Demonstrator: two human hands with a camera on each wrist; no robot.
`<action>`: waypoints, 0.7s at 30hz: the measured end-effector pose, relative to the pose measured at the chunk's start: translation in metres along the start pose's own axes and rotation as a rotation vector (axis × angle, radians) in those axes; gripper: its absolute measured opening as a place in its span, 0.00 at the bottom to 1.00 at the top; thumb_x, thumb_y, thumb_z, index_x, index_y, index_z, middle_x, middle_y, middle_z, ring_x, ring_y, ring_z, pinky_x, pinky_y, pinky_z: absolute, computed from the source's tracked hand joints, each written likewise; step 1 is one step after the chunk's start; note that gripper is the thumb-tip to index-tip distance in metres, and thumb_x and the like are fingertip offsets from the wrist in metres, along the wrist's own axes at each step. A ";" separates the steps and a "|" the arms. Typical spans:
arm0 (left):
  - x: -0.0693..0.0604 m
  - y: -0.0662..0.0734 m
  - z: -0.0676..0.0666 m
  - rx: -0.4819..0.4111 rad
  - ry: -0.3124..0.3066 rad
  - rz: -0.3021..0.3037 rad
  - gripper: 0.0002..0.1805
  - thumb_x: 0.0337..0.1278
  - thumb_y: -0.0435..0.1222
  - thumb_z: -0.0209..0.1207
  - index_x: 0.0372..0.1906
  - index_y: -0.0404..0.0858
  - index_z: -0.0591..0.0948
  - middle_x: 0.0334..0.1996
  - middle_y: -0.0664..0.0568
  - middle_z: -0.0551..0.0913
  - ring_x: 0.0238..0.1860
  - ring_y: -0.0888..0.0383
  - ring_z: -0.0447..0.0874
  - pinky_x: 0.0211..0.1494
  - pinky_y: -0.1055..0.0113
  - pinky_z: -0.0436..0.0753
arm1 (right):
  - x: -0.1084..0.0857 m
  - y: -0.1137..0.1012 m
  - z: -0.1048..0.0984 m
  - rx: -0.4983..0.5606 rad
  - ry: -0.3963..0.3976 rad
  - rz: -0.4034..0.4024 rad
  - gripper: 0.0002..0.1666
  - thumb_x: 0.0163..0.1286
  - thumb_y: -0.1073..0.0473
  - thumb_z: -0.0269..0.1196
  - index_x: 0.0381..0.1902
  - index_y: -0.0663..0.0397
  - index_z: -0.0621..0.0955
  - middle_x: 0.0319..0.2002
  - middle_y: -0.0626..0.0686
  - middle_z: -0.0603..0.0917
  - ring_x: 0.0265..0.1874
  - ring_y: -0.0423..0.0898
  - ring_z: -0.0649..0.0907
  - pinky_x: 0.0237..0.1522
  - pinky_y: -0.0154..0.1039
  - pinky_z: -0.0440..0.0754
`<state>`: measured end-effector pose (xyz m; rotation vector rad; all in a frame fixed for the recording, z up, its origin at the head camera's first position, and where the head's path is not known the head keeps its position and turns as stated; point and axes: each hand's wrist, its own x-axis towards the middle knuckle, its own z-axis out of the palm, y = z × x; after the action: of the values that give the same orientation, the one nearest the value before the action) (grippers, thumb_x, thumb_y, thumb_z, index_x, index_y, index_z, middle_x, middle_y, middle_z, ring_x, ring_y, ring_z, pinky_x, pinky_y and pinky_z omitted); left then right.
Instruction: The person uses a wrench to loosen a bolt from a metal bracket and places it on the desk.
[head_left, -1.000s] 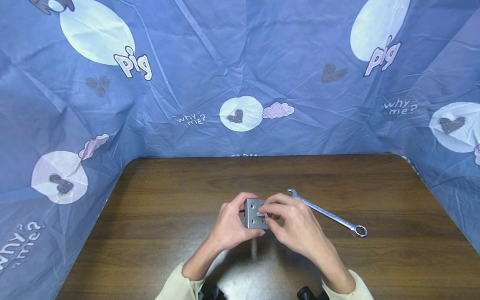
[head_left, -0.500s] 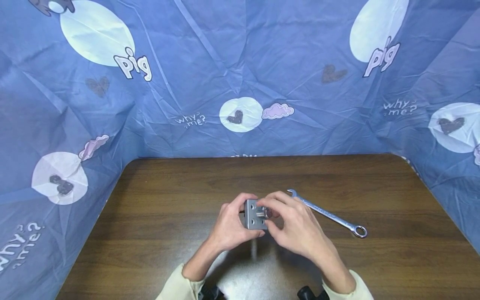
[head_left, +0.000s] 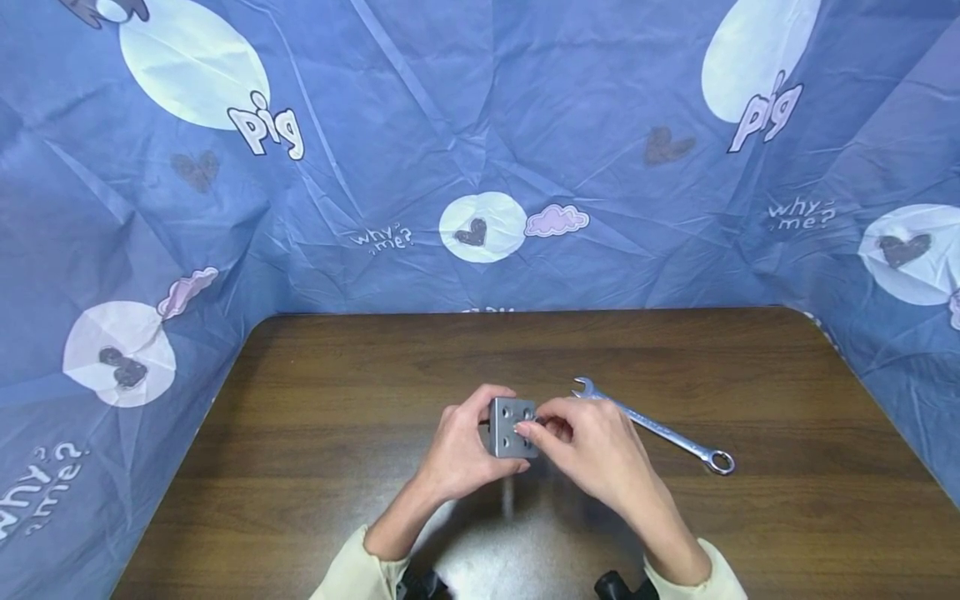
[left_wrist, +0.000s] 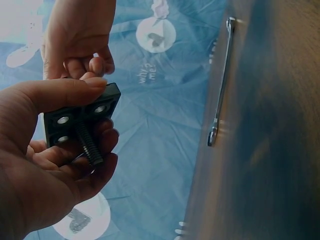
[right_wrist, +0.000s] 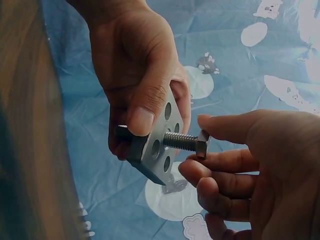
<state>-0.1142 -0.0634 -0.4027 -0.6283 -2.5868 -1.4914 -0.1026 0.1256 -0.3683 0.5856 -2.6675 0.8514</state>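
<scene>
My left hand [head_left: 459, 446] grips a thick grey metal plate [head_left: 514, 451] with several round holes, thumb on one edge and fingers on the opposite one. A hex bolt [right_wrist: 182, 141] passes through the plate's middle. Much of its thread shows on the head side in the right wrist view, and its threaded end [left_wrist: 89, 144] sticks out of the other face in the left wrist view. My right hand [head_left: 600, 446] has thumb and fingers at the bolt's hex head [right_wrist: 202, 145], pinching it. In the head view my thumb largely hides the bolt.
A combination wrench [head_left: 660, 429] lies slantwise on the brown wooden table [head_left: 337, 400], just beyond my right hand. Blue printed cloth [head_left: 615, 275] hangs behind and along both sides of the table. Dark wrist gear [head_left: 615, 586] shows at the bottom edge.
The right fingers spread apart around the bolt head half a second ago, and now they are closed in, with the thumb swung across it. The left hand and plate stay in place.
</scene>
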 end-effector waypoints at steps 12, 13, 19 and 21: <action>0.000 -0.002 0.000 -0.008 0.001 0.007 0.40 0.24 0.30 0.79 0.54 0.37 0.77 0.35 0.46 0.91 0.38 0.53 0.91 0.44 0.54 0.86 | -0.001 0.003 0.001 0.049 0.054 -0.174 0.12 0.53 0.60 0.76 0.37 0.52 0.89 0.28 0.45 0.87 0.23 0.31 0.76 0.27 0.26 0.73; 0.000 -0.002 0.000 -0.007 0.001 0.004 0.40 0.24 0.31 0.79 0.54 0.37 0.77 0.35 0.46 0.91 0.38 0.53 0.91 0.44 0.55 0.85 | -0.001 0.004 0.001 0.054 0.058 -0.187 0.12 0.52 0.61 0.75 0.37 0.52 0.89 0.30 0.46 0.88 0.23 0.31 0.76 0.27 0.26 0.73; 0.001 -0.001 0.000 0.005 0.001 0.003 0.40 0.24 0.31 0.80 0.55 0.38 0.77 0.35 0.47 0.91 0.38 0.53 0.91 0.45 0.59 0.85 | -0.002 0.006 0.002 0.042 0.088 -0.251 0.14 0.49 0.66 0.74 0.37 0.51 0.89 0.34 0.47 0.89 0.24 0.34 0.80 0.31 0.31 0.77; 0.001 -0.001 0.000 0.005 -0.003 0.001 0.40 0.24 0.31 0.80 0.55 0.38 0.77 0.35 0.47 0.91 0.39 0.53 0.91 0.45 0.61 0.84 | -0.002 0.006 0.003 0.033 0.099 -0.268 0.14 0.48 0.67 0.74 0.36 0.51 0.89 0.34 0.47 0.89 0.25 0.34 0.81 0.34 0.34 0.78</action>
<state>-0.1151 -0.0637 -0.4032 -0.6316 -2.5916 -1.4842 -0.1040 0.1287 -0.3739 0.8613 -2.4199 0.8244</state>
